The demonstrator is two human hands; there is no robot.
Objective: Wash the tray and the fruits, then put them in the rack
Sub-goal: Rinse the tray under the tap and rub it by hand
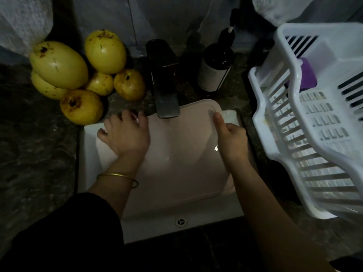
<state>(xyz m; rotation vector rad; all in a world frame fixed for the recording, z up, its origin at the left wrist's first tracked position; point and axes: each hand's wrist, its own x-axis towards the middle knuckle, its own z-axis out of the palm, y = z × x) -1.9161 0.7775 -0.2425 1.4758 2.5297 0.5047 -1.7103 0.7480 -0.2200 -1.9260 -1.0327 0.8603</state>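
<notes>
Right hand (231,140) grips the tray (176,154) edge, steadying it under the tap (167,103); left hand (125,134) spread flat, probably scrubbing (it's dim).

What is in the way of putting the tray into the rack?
Nothing visible. The tray sits in the sink, the rack right beside it; only a purple thing lies at the rack's far end.
</notes>
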